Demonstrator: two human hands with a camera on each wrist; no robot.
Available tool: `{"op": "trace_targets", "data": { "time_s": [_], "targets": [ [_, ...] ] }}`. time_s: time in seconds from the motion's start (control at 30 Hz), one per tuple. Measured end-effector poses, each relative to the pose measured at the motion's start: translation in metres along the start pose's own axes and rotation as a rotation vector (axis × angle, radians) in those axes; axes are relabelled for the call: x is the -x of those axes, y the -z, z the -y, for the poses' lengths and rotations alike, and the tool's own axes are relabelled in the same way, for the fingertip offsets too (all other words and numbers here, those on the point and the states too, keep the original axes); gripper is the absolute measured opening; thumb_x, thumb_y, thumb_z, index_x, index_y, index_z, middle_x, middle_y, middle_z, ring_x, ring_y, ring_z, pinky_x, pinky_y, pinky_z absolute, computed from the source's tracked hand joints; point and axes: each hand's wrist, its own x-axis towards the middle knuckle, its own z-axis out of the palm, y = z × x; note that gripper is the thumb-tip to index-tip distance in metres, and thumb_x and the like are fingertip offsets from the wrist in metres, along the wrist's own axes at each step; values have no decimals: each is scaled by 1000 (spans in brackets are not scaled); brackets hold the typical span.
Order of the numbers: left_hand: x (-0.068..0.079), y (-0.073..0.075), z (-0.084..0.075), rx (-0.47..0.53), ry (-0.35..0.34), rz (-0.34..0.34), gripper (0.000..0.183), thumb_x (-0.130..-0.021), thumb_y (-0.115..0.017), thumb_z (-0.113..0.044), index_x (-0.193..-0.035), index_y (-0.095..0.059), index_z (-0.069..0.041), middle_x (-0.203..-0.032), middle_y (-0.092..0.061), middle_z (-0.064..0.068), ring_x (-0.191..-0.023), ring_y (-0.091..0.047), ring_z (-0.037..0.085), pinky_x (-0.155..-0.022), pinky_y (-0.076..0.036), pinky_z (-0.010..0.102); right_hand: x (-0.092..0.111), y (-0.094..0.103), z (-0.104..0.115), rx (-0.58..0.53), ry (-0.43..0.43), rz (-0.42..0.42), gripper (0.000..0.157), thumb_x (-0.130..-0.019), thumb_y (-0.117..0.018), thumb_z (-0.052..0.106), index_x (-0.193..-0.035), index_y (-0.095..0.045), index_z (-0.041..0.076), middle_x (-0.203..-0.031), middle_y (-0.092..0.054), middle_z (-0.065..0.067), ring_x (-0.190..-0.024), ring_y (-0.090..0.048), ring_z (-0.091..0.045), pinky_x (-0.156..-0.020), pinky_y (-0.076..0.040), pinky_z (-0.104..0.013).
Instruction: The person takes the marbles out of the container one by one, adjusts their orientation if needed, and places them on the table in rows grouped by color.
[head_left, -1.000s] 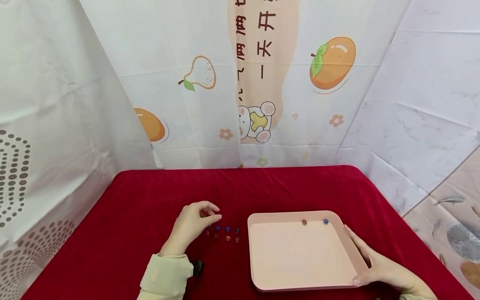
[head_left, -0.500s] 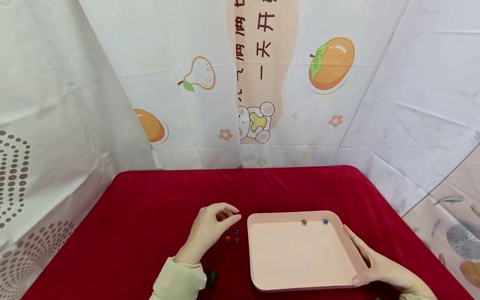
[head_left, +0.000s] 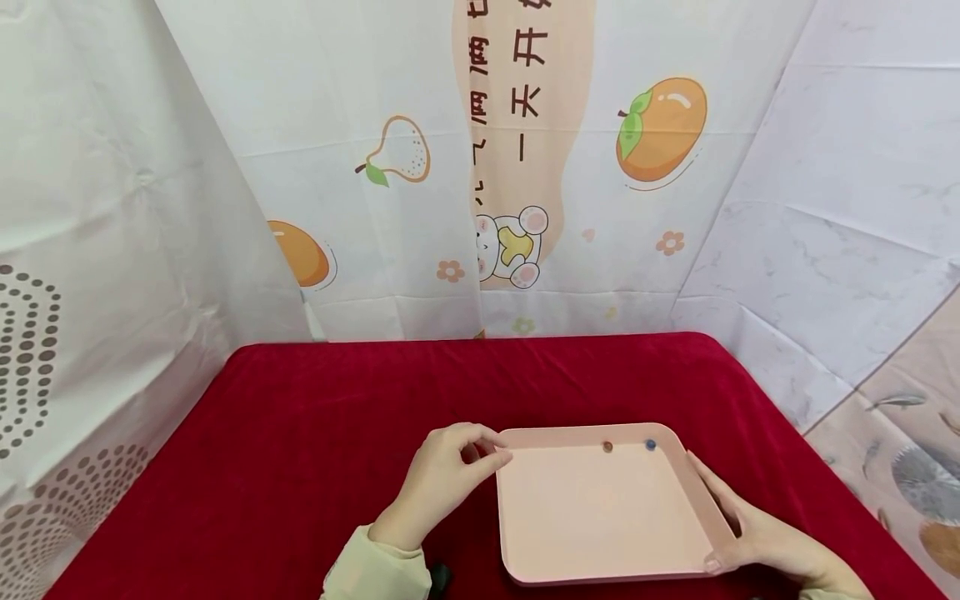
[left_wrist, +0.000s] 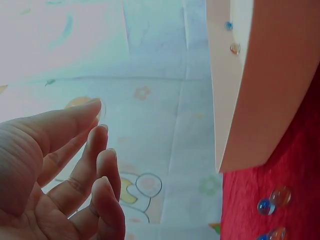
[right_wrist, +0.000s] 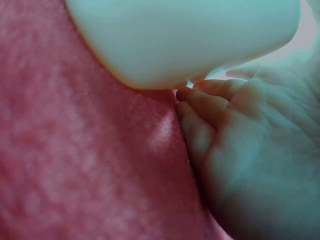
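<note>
My left hand [head_left: 452, 468] is over the left rim of a shallow pink tray [head_left: 600, 512], thumb and forefinger tips close together; I cannot tell whether they hold anything. In the left wrist view its other fingers [left_wrist: 107, 170] are bent. My right hand [head_left: 757, 533] grips the tray's right side, thumb at the near corner and fingers along the outer wall. Inside the tray, by the far wall, sit an amber marble [head_left: 607, 447] and a blue marble [head_left: 650, 445]. More marbles, blue [left_wrist: 266, 206] and orange [left_wrist: 280, 196], lie on the cloth left of the tray; the left hand hides them in the head view.
A dark red cloth [head_left: 337, 392] covers the table, its far edge meeting a white curtain [head_left: 360, 250] printed with fruit and a cartoon animal. More light sheets hang on the left and right. A small black object [head_left: 440, 577] shows beside the left sleeve [head_left: 378, 567].
My left hand has moved rightward from above the rows of marbles to the tray's left rim, now covering those marbles in the head view. The right hand and tray have stayed in place.
</note>
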Motion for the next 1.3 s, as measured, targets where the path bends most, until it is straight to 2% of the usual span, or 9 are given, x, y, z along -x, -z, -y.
{"op": "trace_targets", "data": {
  "time_s": [0.4, 0.7, 0.87, 1.1, 1.3],
  "targets": [
    [10, -14, -12, 29, -58, 67, 7, -88, -75, -32, -87, -76, -25, -80, -66, -13, -66, -53, -2, -58, -45, 18, -2, 0, 0, 42, 14, -16, 111, -80, -65, 2, -159, 9, 27, -157, -16, 22, -125, -41, -2, -94, -42, -16],
    [10, -18, -16, 28, -76, 76, 9, -89, -74, -34, -88, -76, -26, -79, -66, -14, -64, -51, -4, -56, -44, 17, -1, -1, 1, 29, -17, -18, 109, -81, -65, 3, -159, 7, 30, -157, -16, 24, -126, -40, -1, -94, -40, -15],
    [4, -20, -19, 55, -61, 94, 9, -88, -74, -34, -89, -76, -25, -79, -67, -13, -66, -54, -1, -56, -46, 18, 0, 0, -1, 32, -2, -16, 110, -81, -65, 3, -159, 8, 28, -157, -16, 23, -126, -41, -2, -94, -41, -15],
    [-8, -22, -21, 152, 16, 156, 10, -88, -73, -34, -89, -77, -25, -79, -68, -10, -68, -59, 8, -58, -49, 22, 0, 0, -1, 27, -6, -22, 109, -82, -65, 3, -159, 7, 29, -157, -18, 22, -126, -41, -2, -94, -41, -16],
    [-21, -24, -26, 172, 39, 152, 14, -89, -73, -34, -98, -76, -24, -81, -68, -9, -69, -58, 8, -62, -49, 23, 0, 0, -1, 29, 3, -28, 109, -81, -65, 3, -159, 7, 29, -157, -19, 20, -126, -41, -3, -94, -41, -16]
  ]
}}
